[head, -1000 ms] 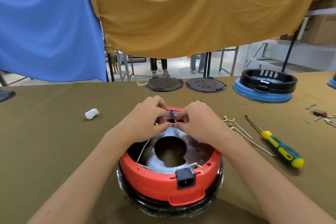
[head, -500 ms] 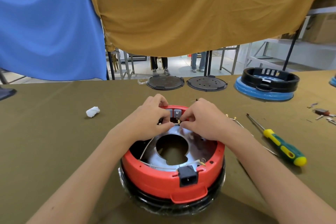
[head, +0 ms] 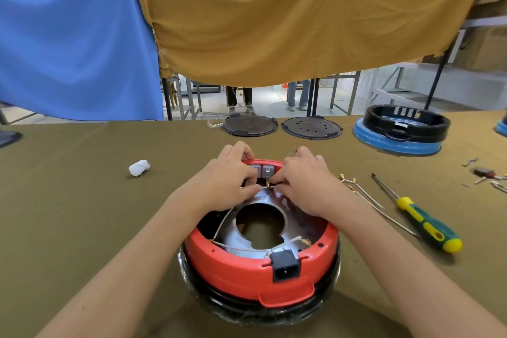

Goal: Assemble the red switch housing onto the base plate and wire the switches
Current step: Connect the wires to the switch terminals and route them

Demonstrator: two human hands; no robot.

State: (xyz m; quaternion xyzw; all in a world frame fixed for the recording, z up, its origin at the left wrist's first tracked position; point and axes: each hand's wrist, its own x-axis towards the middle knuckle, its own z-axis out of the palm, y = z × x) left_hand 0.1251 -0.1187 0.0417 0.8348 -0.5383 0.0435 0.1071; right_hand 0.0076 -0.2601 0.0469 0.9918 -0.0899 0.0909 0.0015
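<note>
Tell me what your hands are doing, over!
Both hands, left and right, pinching a brass wire terminal at the switches. Red switch housing seated. Nothing blocking.

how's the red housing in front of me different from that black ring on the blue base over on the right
The red housing is red and sits on a black base; the black ring is black on a blue base. Both hands, left hand and right hand, work at the red housing's far rim; the black ring sits untouched. The red housing carries white wires and a black socket; none show on the black ring. Both are round open rings.
</note>
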